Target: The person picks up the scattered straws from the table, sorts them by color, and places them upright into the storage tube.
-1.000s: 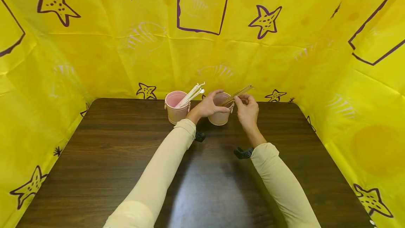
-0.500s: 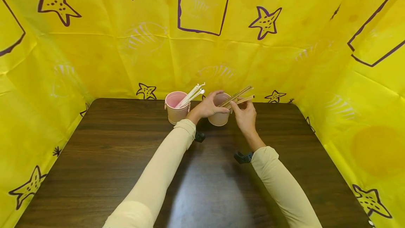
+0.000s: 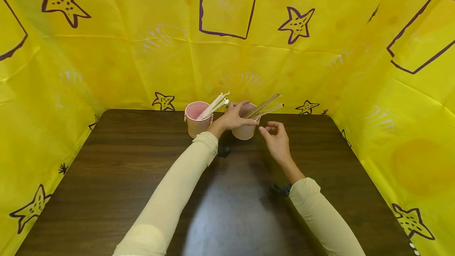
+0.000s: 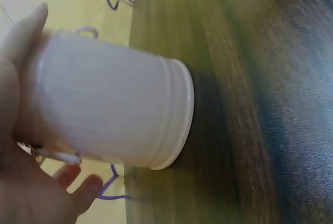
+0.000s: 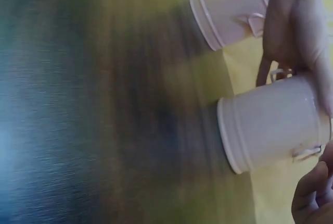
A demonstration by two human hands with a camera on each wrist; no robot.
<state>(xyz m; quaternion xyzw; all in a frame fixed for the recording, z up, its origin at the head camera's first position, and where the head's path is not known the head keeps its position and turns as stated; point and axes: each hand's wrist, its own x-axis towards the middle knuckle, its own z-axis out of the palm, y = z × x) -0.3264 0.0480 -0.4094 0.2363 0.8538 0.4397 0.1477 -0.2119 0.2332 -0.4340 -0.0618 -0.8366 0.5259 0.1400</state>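
Observation:
My left hand (image 3: 232, 117) grips the rim of the right pink bucket (image 3: 243, 131), thumb on the near side, fingers behind. In the left wrist view this bucket (image 4: 109, 99) stands upright on the table. Several thin tan sticks (image 3: 263, 106) lean out of it to the right; their exact kind is unclear. My right hand (image 3: 277, 141) is just right of the bucket, fingers loosely bent, with nothing visible in it. In the right wrist view the right hand's fingertips (image 5: 315, 187) are near the bucket's side handle.
A second pink bucket (image 3: 197, 125) stands to the left, with several white wrapped straws (image 3: 215, 106) leaning out rightward. Both are near the back edge of the dark wooden table (image 3: 124, 177). A yellow patterned cloth (image 3: 142, 66) hangs around the back and sides.
My right hand held the tan sticks at the bucket's right rim; it has let go and moved down. One stick now leans lower than the rest. The left hand stays put.

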